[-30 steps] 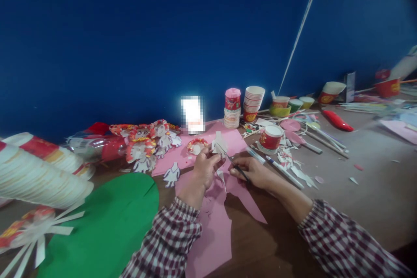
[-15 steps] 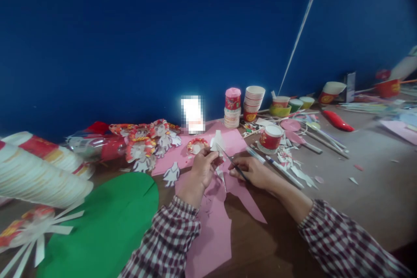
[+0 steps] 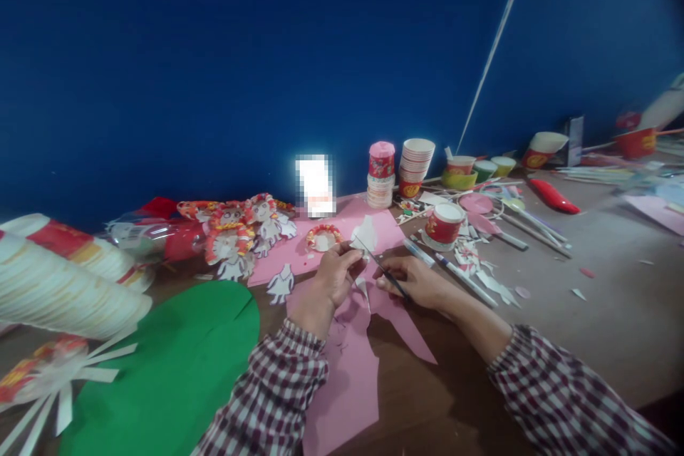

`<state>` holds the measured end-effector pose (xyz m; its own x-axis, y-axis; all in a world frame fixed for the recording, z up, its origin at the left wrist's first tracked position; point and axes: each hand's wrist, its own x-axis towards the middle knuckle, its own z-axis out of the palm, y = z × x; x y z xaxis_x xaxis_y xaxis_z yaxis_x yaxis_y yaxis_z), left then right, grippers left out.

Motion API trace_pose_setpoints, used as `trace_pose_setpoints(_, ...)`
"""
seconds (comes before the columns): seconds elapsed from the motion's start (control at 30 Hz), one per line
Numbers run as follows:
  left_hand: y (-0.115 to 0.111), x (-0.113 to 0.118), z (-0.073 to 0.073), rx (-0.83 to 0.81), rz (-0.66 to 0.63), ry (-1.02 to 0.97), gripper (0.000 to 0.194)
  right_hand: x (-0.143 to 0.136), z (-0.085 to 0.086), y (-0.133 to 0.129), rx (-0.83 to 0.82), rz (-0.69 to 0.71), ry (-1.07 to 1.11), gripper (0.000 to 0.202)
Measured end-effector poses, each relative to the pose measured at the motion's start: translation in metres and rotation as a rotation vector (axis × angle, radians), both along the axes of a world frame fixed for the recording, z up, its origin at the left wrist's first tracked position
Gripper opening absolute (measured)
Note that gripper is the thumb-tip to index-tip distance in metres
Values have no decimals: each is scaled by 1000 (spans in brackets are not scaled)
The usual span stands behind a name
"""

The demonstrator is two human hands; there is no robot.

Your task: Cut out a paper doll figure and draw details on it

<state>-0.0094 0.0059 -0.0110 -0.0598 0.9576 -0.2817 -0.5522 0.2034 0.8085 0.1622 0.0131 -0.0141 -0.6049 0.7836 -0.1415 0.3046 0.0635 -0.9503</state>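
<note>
Nearest: maroon-and-white checked sleeves point(image 3: 267, 392) at the lower edge, either side of a large cut pink paper sheet point(image 3: 342, 399) on the brown tabletop point(image 3: 427, 399). To the left, a big green rounded paper sheet point(image 3: 171, 370), lying flat.

Next out, above the pink paper: grasping a small pale, irregular paper piece point(image 3: 364, 231) by its near edge, between thumb and fingers of the left hand point(image 3: 334, 278). Clasping slim dark-handled scissors point(image 3: 396, 286) in the right hand point(image 3: 414, 281), blades angled up and leftward across the piece. Cannot tell the exact blade gap, nor any outline on the piece; too blurred.

Handling, as judged: pinch close to the cut for stiffness, but with left fingertips clear of the blade line. Feed the paper round into the scissors rather than twisting the right wrist. Use short bites on tight curves; avoid full closure at the tips near corners, for fear of a snip too far. Probably thin, prone to folding between loose blades.

Just beyond: white figure cutout point(image 3: 281, 285) to the left, red-and-yellow decorated ring point(image 3: 323, 237) near the piece, capped white markers point(image 3: 464, 281) and white paper scraps point(image 3: 494, 288) to the right. Farther: red-and-white paper bowl point(image 3: 444, 224), then stacked paper cups point(image 3: 417, 164) before the deep-blue wall point(image 3: 267, 50).
</note>
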Motion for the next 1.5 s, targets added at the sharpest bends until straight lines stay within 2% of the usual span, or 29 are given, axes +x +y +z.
trace_pose_setpoints(0.2,2,-1,-3,-21,-27,-29,28,1,-5,2,10,18,10,31)
trace_pose_setpoints(0.6,2,-4,-7,34,-98,-14,22,1,-1,0,12,-2,15,30)
trace_pose_setpoints(0.93,1,-3,-6,47,-84,1,32,1,-4,2,20,10,-6,31)
trace_pose_setpoints(1.5,0,-2,-6,23,-67,10,27,2,-7,3,50,34,-12,36)
